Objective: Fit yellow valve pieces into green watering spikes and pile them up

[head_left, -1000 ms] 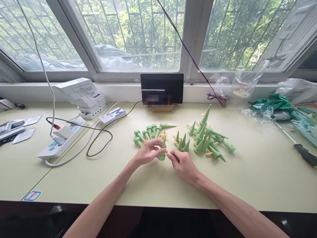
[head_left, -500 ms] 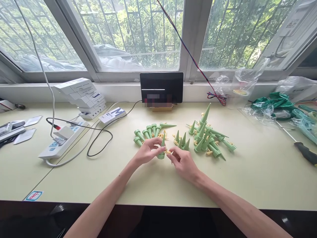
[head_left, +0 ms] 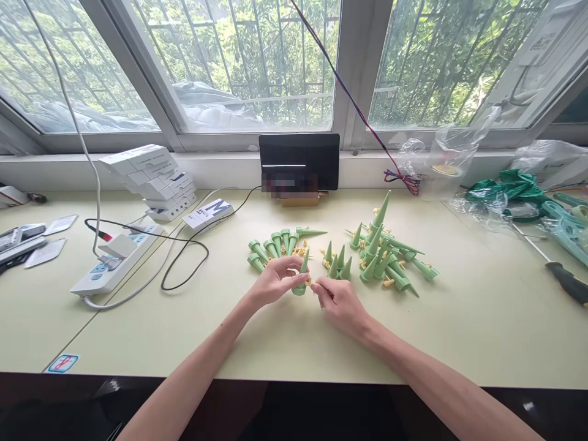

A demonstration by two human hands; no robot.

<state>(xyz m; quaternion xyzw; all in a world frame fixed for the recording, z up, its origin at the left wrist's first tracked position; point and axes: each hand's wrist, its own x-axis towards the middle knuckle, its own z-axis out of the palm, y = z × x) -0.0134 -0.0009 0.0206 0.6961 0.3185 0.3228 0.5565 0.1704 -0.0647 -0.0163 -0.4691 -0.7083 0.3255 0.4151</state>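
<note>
My left hand is closed around a green plant watering spike, wide end down and tip up, leaning slightly right. A small yellow valve sticks out of the spike's right side. On the valve's outer end my right hand is closed in a pinch, and its fingertips hide part of the piece. Behind the left hand lie several green spikes in a fan, with small yellow valves beside them. Just beyond the right hand stand a few upright spikes fitted with yellow valves.
A larger pile of green spikes lies to the right. At the back a tablet leans on a stand. A power strip, cables and stacked white boxes occupy the left; a screwdriver and plastic bags lie far right.
The held spike's tip has tilted a little to the right. My right fingers have turned slightly and now cover more of the valve. The other spikes have stayed in place.
</note>
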